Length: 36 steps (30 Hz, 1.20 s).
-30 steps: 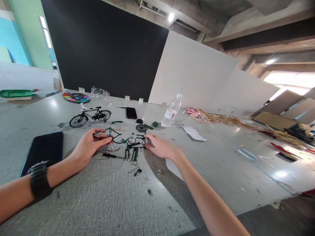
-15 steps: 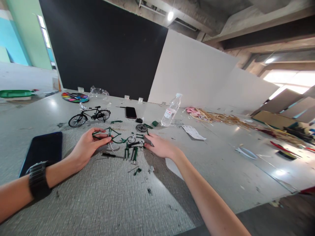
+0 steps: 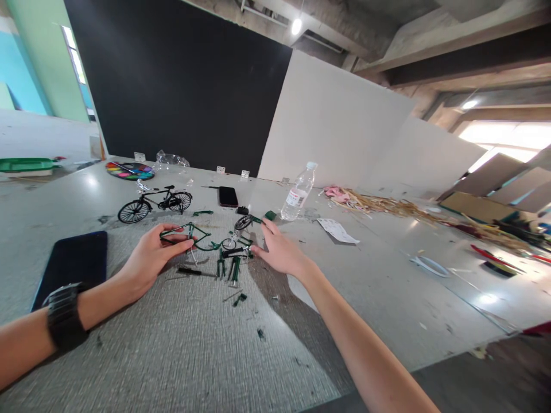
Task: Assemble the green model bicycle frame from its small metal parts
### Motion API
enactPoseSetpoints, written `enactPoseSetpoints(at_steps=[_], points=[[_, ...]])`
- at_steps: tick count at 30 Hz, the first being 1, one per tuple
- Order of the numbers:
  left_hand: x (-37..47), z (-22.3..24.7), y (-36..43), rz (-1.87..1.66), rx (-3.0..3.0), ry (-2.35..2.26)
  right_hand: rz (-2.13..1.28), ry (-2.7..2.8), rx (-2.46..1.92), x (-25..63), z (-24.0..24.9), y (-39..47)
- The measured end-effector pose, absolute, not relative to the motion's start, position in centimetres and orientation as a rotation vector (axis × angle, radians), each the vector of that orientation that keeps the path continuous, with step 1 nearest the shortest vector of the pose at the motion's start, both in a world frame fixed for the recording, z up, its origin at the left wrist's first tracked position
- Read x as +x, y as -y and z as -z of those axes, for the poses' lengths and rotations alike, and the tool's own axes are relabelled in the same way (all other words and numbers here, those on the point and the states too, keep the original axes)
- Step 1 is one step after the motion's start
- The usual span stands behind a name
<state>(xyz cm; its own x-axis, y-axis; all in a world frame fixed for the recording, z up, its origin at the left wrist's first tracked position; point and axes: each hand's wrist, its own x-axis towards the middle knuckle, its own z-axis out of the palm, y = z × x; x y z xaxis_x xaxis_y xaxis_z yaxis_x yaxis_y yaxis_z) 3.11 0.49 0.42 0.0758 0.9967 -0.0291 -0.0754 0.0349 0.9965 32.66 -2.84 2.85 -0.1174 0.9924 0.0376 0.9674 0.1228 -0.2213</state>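
My left hand (image 3: 161,248) pinches a small green model bicycle frame (image 3: 200,232) between thumb and fingers, just above the table. My right hand (image 3: 282,248) is open, thumb and fingers spread, over the right side of the loose parts. Its fingertips reach a green part (image 3: 257,219) beside a small black spoked wheel (image 3: 243,222); whether they press on it I cannot tell. Between the hands lie silver handlebar-like pieces (image 3: 229,243), green forks (image 3: 221,266) and a black part (image 3: 232,252). A black screwdriver (image 3: 189,271) rests below the frame.
An assembled black model bicycle (image 3: 155,203) stands behind my left hand. A large phone (image 3: 75,264) lies left, a smaller phone (image 3: 227,196) farther back. A water bottle (image 3: 298,192) stands beyond my right hand, near a paper sheet (image 3: 338,230). A paint palette (image 3: 129,170) sits at back left.
My right hand has moved away from me and its fingers have spread toward the wheel. The wheel has shifted slightly and now looks tilted. My left hand keeps the frame in place.
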Motion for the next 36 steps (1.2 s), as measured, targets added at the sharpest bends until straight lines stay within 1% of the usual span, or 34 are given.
enactPoseSetpoints(at_steps=[5,8,14,26,36], points=[[3.2,-0.3,-0.6,-1.17,1.154,-1.103,-0.159,2.165,-1.934,32.3,-2.9,2.8],[3.1,-0.3,-0.6,-1.182,1.126,-1.093,-0.129,2.096,-1.772,32.0,-2.9,2.5],[3.2,-0.2,-0.6,-1.185,1.132,-1.06,-0.217,1.937,-1.455,30.7,-2.9,2.2],[3.2,0.0,-0.7,-1.195,1.126,-1.048,-0.374,1.771,-1.304,29.8,-2.8,2.5],[3.3,-0.1,-0.6,-1.197,1.108,-1.036,-0.322,1.81,-1.282,29.2,-3.0,3.0]])
